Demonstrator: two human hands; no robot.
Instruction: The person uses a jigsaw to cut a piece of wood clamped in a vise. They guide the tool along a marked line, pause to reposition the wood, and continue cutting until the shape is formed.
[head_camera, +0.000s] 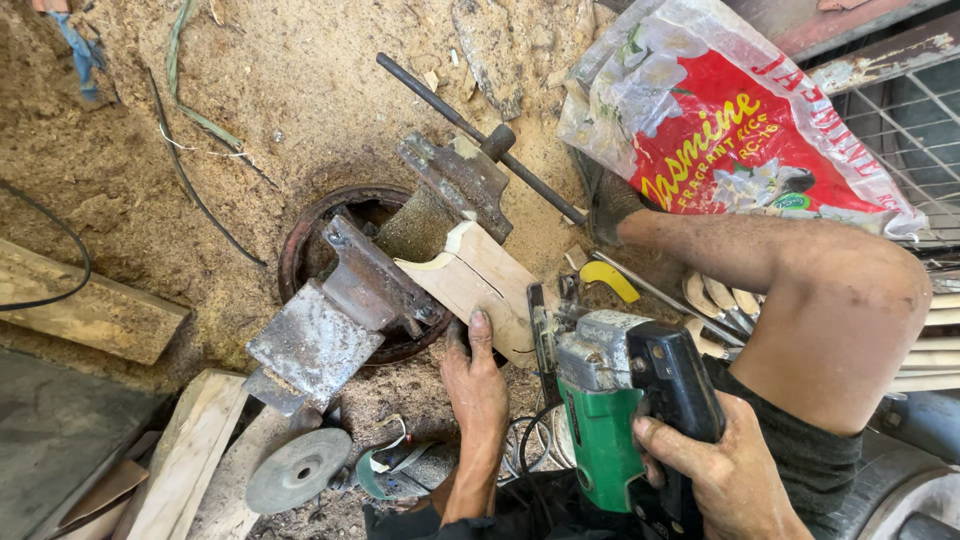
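We find the pale curved wooden workpiece (478, 283) clamped in the rusty iron vise (375, 270), left hand (478, 385) fingers flat against it, right hand (722, 470) fingers clamped around the green-and-black jigsaw (625, 415), whose blade could slip toward the nearby left fingers.

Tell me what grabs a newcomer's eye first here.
The green power saw at lower centre, gripped by the right hand, stands out first. Beside it, the left hand presses a pale wooden piece clamped in a rusty vise. A red-and-white sack lies at upper right.
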